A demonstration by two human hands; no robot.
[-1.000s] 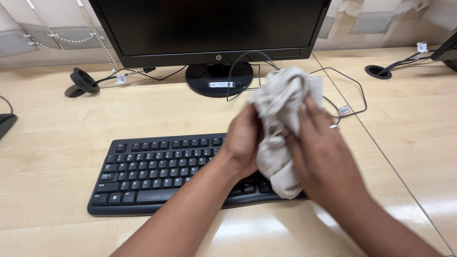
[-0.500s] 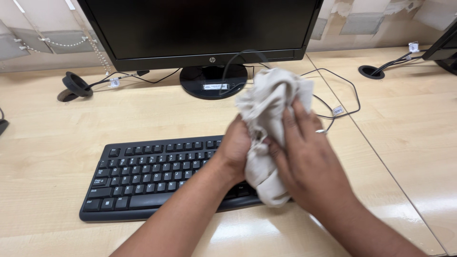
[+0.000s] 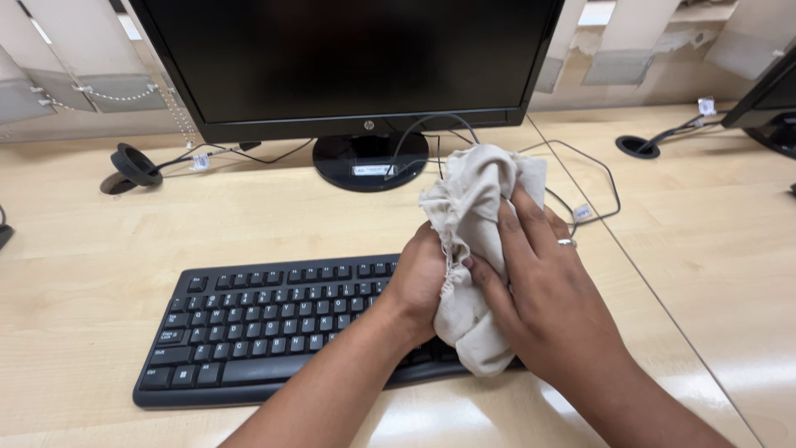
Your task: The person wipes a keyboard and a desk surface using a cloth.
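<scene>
Both my hands hold a crumpled beige cloth (image 3: 477, 216) above the right end of a black keyboard (image 3: 265, 323). My left hand (image 3: 419, 282) grips the cloth from the left side, fingers curled into its folds. My right hand (image 3: 543, 290), with a ring on one finger, lies over the cloth's right side with fingers pressed on the fabric. The cloth's lower end hangs down to the keyboard's right edge and hides it.
A black monitor (image 3: 356, 58) on a round stand (image 3: 369, 162) is behind the keyboard on the light wooden desk (image 3: 83, 241). Thin cables (image 3: 601, 178) loop right of the stand. Cable grommets (image 3: 137, 164) sit at back left and back right (image 3: 638, 147). Another screen's edge (image 3: 767, 99) shows far right.
The hands and cloth stay together over the keyboard's right end; my right fingers have shifted higher over the cloth, bunching it more. The view has shifted slightly.
</scene>
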